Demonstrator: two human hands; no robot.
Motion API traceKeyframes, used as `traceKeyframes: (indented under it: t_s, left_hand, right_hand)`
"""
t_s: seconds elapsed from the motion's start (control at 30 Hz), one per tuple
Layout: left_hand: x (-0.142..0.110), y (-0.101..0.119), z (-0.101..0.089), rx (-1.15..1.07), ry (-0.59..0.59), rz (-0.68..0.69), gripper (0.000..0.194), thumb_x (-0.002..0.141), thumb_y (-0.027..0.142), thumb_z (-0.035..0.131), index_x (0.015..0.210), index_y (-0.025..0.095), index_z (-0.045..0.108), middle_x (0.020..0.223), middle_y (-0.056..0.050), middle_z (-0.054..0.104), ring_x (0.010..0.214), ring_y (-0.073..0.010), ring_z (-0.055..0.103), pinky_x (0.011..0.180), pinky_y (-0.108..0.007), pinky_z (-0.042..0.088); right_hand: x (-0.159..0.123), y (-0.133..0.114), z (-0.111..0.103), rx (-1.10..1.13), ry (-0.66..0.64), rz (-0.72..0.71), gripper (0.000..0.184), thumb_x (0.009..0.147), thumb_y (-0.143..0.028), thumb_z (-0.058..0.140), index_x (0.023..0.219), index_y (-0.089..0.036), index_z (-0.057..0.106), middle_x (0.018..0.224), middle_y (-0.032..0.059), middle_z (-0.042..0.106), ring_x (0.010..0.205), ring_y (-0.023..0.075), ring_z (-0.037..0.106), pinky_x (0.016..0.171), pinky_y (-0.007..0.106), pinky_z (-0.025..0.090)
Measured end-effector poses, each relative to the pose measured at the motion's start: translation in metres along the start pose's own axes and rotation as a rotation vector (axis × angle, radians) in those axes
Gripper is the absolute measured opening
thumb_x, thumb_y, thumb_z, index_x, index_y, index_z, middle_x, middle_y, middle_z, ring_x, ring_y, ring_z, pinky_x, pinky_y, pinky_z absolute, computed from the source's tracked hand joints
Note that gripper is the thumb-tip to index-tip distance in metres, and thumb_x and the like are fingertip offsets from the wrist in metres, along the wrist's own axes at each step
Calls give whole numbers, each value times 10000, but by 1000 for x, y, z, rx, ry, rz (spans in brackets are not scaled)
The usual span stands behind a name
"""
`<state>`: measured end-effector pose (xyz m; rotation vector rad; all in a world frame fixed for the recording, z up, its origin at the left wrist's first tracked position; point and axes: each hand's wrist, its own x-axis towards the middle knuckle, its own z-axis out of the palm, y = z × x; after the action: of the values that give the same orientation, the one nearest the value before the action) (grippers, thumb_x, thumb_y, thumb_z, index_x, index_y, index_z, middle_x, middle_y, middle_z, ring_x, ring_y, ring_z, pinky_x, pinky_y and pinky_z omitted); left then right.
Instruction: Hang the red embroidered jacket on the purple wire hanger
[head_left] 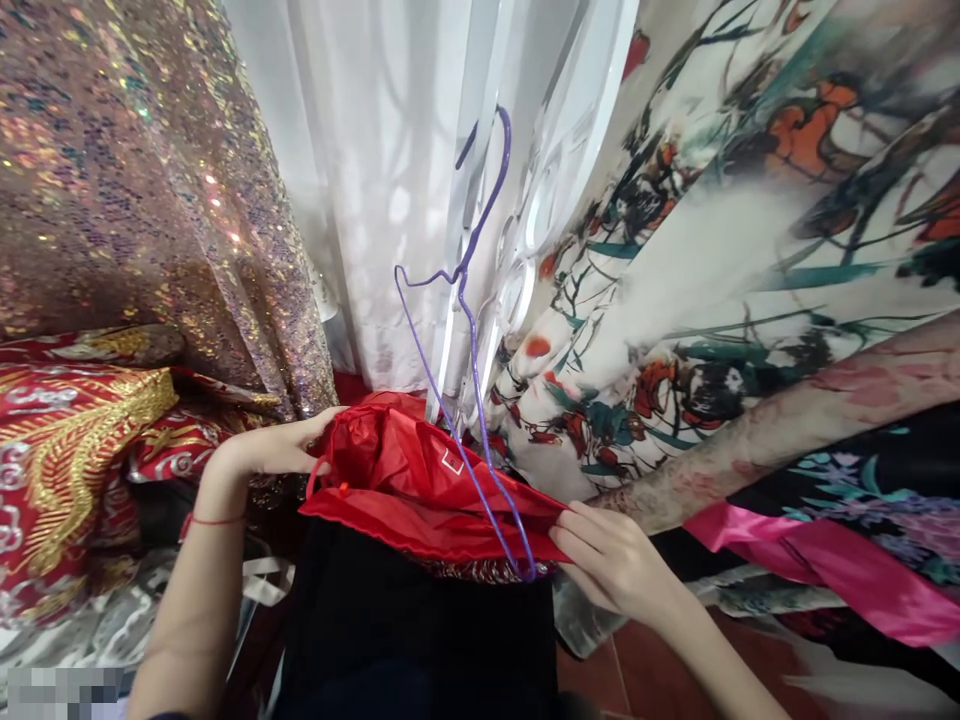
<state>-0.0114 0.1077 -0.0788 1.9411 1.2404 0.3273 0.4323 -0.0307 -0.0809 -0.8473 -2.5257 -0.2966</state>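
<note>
Spreading the glossy red fabric piece with a gathered edge (397, 450) between both bare hands, low in front of the body and above the plain black cloth (420, 640). Left hand (300, 445) is touching the bunched left end, thumb and fingers partly apart with red cloth at their tips; how firmly it's gripping, can't tell. Right hand (607, 555) is pinching the opposite corner, fingers curled closed on the edge. Thin purple wire hanger (475, 360) is hanging tilted, hook up by the narrow white upright bar (474, 90), lower end overlapping the near red edge; inside the opening or in front, can't tell. My read on doing it well: pulling evenly from both sides, so the mouth is opening flat rather than twisting. Gathering the left bunch into a clean pinch like the right one is probably helping. Watching the thin red cord loop (315, 478) near the left thumb, since loose cord could be catching on wire. Going gently around the hanger's lower end too; yanking is risking a snag or knocking the hook off.
</note>
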Motion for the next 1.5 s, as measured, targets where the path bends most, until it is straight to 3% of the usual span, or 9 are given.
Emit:
traceKeyframes:
  t_s: [0.23,0.43,0.53,0.6,0.73,0.97,1.17,1.37,1.5]
  left_hand:
    - [-9,5,20,82,342,-201,526,780,615,505,1063,215,696,1198,-120,758,1161,-344,694,1090,-440,490]
    - [-26,0,48,109,277,-267,657,678,691,648,1065,161,684,1254,-195,723,1230,-370,662,1039,-396,530]
    - [-32,-13,53,95,292,-183,492,654,562,680,980,194,696,1102,-136,780,1076,-339,719,960,-379,552]
    - [-32,-20,54,81,367,-164,284,713,472,576,807,221,669,899,-93,791,883,-310,730,847,-367,553]
    - [-26,-23,52,59,678,-165,238,764,362,429,752,214,615,715,-61,712,719,-234,639,709,-293,483]
    - [-3,19,31,86,934,-97,155,731,338,537,785,202,589,610,31,530,595,-133,453,619,-234,352]
    - [20,77,9,44,1181,117,125,739,300,529,693,190,567,560,54,385,561,-102,329,568,-231,296]
    - [43,103,-3,203,1048,168,272,784,315,578,972,209,743,686,11,656,618,-138,562,640,-242,398]
    - [47,104,-5,334,1003,110,249,790,265,540,926,223,744,903,-42,731,844,-211,679,732,-281,464]
  right_hand:
    - [10,-12,-7,-69,75,13,209,986,-142,447,851,-198,597,706,22,582,666,159,550,590,268,436]
    - [41,-24,-25,-83,162,67,202,977,-126,472,844,-203,603,717,25,584,656,155,520,573,255,419]
    - [53,-27,-32,-77,184,63,173,974,-132,492,881,-202,619,749,38,620,679,158,546,607,254,453]
    - [55,-27,-34,-85,165,36,172,975,-137,484,906,-200,627,750,41,629,676,159,558,597,254,459]
    - [49,-29,-37,-135,169,-11,188,973,-127,460,959,-194,635,750,48,640,672,161,576,582,257,470]
    - [28,-41,-61,-145,203,-111,266,1005,-183,417,899,-189,661,597,24,572,546,154,531,505,281,441]
    - [11,-52,-79,-130,246,-84,400,1031,-224,379,747,-224,661,565,24,620,553,156,604,542,308,481]
    - [26,-52,-76,-133,371,-84,405,1040,-247,421,699,-189,633,495,-9,548,503,132,554,511,285,434]
    - [27,-44,-70,-164,402,-58,279,1006,-196,488,754,-186,607,528,-10,593,517,131,576,531,274,461]
